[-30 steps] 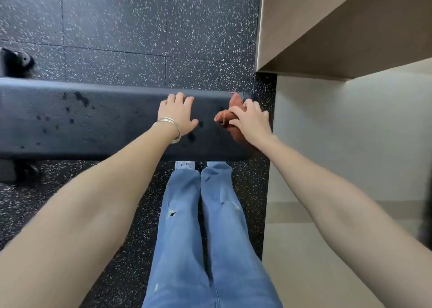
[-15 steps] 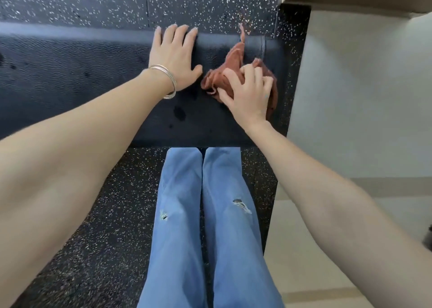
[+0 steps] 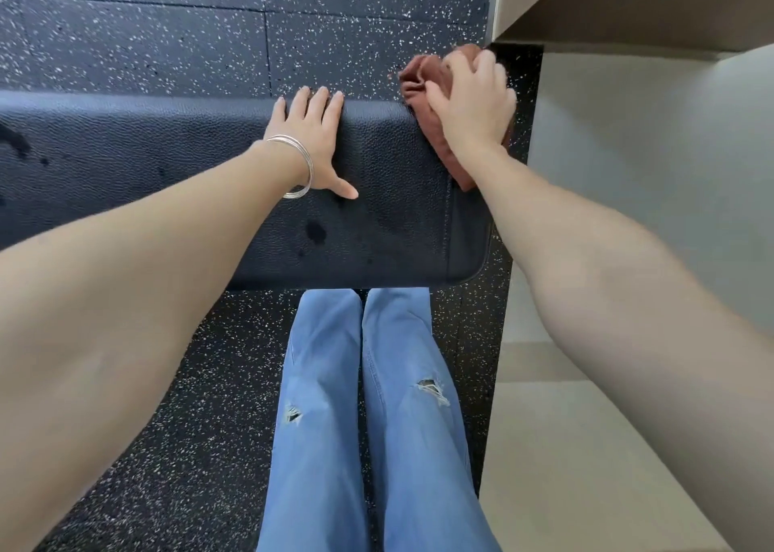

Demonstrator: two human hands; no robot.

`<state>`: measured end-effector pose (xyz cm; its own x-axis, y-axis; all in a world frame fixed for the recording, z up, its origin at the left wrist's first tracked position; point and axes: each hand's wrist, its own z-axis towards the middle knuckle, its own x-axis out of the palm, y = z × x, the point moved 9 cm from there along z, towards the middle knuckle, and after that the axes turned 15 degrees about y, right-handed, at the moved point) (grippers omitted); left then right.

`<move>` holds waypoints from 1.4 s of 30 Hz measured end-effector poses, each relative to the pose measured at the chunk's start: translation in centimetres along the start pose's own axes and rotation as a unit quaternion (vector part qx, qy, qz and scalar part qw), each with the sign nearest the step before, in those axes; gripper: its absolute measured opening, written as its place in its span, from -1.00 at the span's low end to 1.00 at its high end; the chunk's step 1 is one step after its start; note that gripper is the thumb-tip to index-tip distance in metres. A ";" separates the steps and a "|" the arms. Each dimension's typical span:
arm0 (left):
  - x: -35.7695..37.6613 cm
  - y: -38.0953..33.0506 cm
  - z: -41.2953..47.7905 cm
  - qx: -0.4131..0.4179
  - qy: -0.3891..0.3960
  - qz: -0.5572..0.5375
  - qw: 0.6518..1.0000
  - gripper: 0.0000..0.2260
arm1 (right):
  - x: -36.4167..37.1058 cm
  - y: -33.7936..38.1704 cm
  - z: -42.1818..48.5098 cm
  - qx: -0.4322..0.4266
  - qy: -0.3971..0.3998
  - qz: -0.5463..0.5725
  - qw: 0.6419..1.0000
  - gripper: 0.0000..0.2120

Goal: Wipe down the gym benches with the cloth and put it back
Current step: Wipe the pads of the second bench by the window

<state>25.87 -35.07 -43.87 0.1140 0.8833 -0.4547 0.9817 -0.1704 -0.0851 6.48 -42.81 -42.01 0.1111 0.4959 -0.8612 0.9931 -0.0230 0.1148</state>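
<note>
Standing with jeans [image 3: 368,405] at the near edge of the black bench [image 3: 167,183], left hand [image 3: 312,145] spread flat reaching its far edge, right hand [image 3: 473,103] clutching the rust-red cloth [image 3: 423,80] over the far-right corner, speckled floor [image 3: 167,40] open beyond, wall [image 3: 628,153] close right

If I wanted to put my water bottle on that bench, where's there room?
The widest bare stretch of the bench lies left of the left hand. A smaller patch sits between that hand and the cloth, with a wet spot near its front edge. The right end is crowded: the right hand grips the cloth there.
</note>
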 end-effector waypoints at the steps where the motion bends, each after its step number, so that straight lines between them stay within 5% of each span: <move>1: 0.0 0.1 0.0 -0.002 0.002 0.003 1.000 0.21 | -0.1 -1.4 -0.7 0.018 -0.022 0.028 0.999 -0.69; 6: 0.8 -0.6 -0.3 -0.022 -0.017 0.025 0.999 0.24 | 3.5 -6.6 -10.6 0.082 -0.039 0.156 0.983 -0.73; 9: 1.1 -0.7 -0.2 -0.042 -0.021 0.022 0.999 0.24 | 5.3 -4.6 -13.9 0.061 -0.020 0.107 0.992 -0.75; 16: 0.8 -0.6 -0.4 -0.038 -0.009 0.024 0.999 0.24 | 0.7 1.6 -3.0 -0.084 0.007 -0.010 0.996 -0.71; 20: 0.8 -0.7 -0.3 -0.043 0.002 0.025 0.999 0.24 | 0.1 -2.0 1.1 -0.014 0.049 0.033 0.998 -0.71; 25: 0.8 -0.7 -0.5 -0.043 -0.003 0.030 0.999 0.24 | 2.3 -5.4 -8.0 0.005 -0.048 0.107 0.993 -0.77; 30: 0.4 -1.1 -0.9 -0.038 -0.028 0.021 0.999 0.21 | 7.3 -6.5 -16.9 0.027 0.009 0.081 0.996 -0.75; 42: 4.0 -4.1 -5.5 -0.037 -0.096 0.008 0.995 -0.05 | 0.6 -3.0 -5.1 -0.027 -0.003 0.100 0.995 -0.71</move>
<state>23.15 -28.45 -40.51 0.1053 0.7797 -0.6173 0.9893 -0.1453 -0.0148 3.42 -38.03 -40.40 0.3074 0.4802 -0.8215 0.9475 -0.0743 0.3111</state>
